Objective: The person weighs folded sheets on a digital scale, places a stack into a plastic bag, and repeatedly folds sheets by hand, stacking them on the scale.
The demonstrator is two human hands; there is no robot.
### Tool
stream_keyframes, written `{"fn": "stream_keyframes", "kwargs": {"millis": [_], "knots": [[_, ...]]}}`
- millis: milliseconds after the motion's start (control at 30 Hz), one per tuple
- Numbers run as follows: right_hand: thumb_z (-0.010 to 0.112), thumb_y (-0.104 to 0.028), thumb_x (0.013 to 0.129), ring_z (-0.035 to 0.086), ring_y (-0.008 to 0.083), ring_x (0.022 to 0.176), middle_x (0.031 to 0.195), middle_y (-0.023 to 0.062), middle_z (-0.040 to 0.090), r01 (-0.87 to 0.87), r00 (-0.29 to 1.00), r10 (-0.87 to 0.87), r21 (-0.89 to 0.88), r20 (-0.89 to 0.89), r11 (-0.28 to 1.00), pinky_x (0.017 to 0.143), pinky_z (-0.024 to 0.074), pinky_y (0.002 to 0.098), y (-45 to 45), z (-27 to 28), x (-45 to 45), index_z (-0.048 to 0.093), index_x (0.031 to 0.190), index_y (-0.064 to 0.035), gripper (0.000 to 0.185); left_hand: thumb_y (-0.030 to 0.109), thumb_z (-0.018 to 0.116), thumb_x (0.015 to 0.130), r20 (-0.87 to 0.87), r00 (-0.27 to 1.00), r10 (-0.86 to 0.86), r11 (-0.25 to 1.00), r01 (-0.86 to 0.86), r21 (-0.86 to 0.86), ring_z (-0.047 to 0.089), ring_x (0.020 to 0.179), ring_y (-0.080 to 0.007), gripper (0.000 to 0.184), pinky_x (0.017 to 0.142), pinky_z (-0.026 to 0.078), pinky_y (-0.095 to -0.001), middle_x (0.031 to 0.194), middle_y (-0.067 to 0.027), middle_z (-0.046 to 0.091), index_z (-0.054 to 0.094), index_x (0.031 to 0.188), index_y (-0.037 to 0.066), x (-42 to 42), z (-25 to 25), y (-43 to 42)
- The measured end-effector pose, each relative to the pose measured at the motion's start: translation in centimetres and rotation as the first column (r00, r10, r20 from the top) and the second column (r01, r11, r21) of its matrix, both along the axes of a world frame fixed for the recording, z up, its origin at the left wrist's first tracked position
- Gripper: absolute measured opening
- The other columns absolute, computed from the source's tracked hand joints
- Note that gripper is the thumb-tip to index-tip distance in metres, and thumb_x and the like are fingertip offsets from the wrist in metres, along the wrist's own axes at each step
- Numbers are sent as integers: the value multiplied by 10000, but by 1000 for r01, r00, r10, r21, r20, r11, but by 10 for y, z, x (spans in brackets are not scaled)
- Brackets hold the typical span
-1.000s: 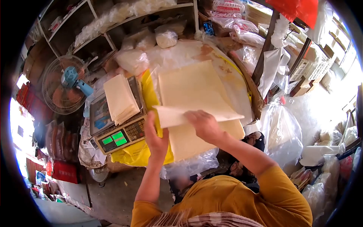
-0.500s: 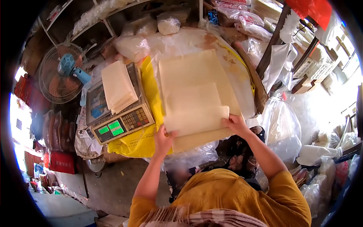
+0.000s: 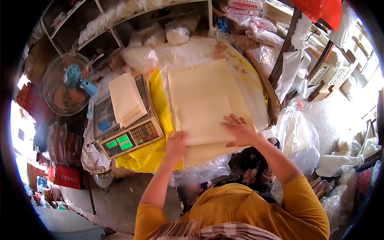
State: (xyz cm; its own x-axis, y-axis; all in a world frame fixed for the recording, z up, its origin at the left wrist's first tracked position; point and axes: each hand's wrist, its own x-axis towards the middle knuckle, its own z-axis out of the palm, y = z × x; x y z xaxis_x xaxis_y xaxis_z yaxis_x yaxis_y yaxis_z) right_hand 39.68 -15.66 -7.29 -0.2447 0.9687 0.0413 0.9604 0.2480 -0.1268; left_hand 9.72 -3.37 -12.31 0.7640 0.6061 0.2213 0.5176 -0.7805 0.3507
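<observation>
Across from me, the right hand (image 3: 241,131) lies flat, grip spread wide, clasping nothing, on cream paper (image 3: 203,118) atop the counter (image 3: 250,86); the left hand (image 3: 176,144) meets its edge, grip too blurred to tell.

Passage is open above the sheets (image 3: 199,85); the scale (image 3: 142,133) obstructs the left.

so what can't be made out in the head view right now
In the head view:
Bare left hand: blurred, its grip unclear.
Rectangular cream paper sheet: partly hidden beneath the bare right hand.
Green-lit rectangular display: digits too small to read.
Yellow plastic sheet: dark print too small.
Red plastic sheet: cut off by the top edge.
</observation>
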Motion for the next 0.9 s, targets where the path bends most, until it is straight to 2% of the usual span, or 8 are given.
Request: {"fn": "stream_keyframes", "kwargs": {"millis": [100,167,333,433,533,667,767,900], "knots": [[693,-395,788,510,320,1187,1287,162,527,-93,906,72,-29,-416,995,1016,389,392,-9,-3,26,479,1298,-61,647,268,731,723,222,963,154,934,-69,-351,654,854,-271,398,1036,333,-467,941,-111,667,617,1032,46,-11,28,2],[661,-404,811,582,332,1042,1100,168,611,215,721,-320,-241,-614,946,890,442,423,-7,-3,26,552,1198,-53,534,275,736,739,302,811,501,656,-128,-744,661,841,-272,440,1024,350,-467,952,-124,669,595,1084,41,-3,40,-4],[594,-414,860,622,379,771,797,143,663,606,650,-631,-212,-423,766,688,464,480,25,-18,15,577,1097,-45,439,357,676,813,253,861,441,892,-391,-225,495,1190,-322,595,1036,334,-479,1297,-192,500,482,1280,43,44,7,20],[553,-405,886,596,367,964,1030,152,646,630,690,-681,-258,-245,732,826,465,455,37,-5,7,478,1273,-102,497,437,598,850,51,932,359,931,-361,49,303,1348,-326,652,1079,253,-514,1452,-185,331,431,1352,55,64,-7,11],[524,-375,904,459,337,1207,1313,163,490,343,939,-320,365,-123,866,988,378,466,38,-11,1,374,1377,-123,557,500,524,872,-41,928,370,928,-368,54,229,1393,-319,680,1105,172,-547,1492,-171,280,405,1380,64,69,-6,5],[486,-374,927,322,339,1316,1451,136,327,269,961,-276,254,-10,929,1067,245,545,34,-47,-9,381,1386,-108,541,434,561,873,-56,930,362,932,-360,50,229,1392,-325,685,1112,152,-549,1495,-188,262,349,1409,64,67,-11,8],[462,-396,936,334,338,1313,1413,118,398,414,910,-413,110,-35,904,1064,226,575,29,-29,-32,416,1360,-88,526,264,637,845,426,765,484,864,-496,-91,245,1392,-306,711,1120,178,-489,1497,-200,251,292,1428,49,68,-8,-6],[518,-361,913,358,335,1308,1374,102,459,389,899,-395,-73,-187,918,1064,231,552,1,-7,-75,492,1288,-75,472,44,629,759,462,395,794,417,198,-887,283,1378,-265,800,1108,238,-381,1488,-192,279,219,1445,6,72,-12,-41]]}}
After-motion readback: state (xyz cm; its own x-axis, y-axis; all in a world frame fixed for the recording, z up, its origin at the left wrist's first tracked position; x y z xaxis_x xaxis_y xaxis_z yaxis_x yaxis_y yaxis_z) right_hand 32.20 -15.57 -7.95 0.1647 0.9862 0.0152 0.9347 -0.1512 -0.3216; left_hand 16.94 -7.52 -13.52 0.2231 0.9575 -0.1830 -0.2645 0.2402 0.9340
